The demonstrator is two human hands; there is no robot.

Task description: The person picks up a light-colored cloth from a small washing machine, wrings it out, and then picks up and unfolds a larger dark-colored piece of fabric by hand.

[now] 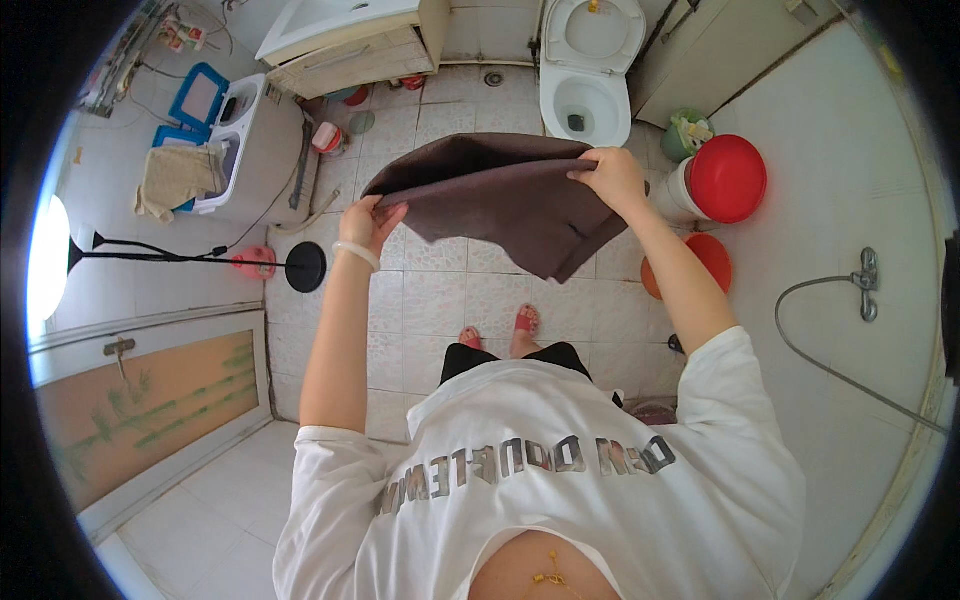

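Observation:
A dark brown piece of cloth is stretched between my two hands over the tiled floor. My left hand, below a pale bangle, pinches its upper edge at the left end. At the other end my right hand grips the same edge between thumb and fingers. Between the hands the cloth's top gapes in a dark fold, and its lower part hangs loose with a corner pointing down. Its exact kind cannot be told.
A twin-tub washing machine with a beige cloth stands left, near a black floor lamp's base. Ahead are a vanity cabinet and an open toilet. Red basin, orange basin and wall shower tap are right.

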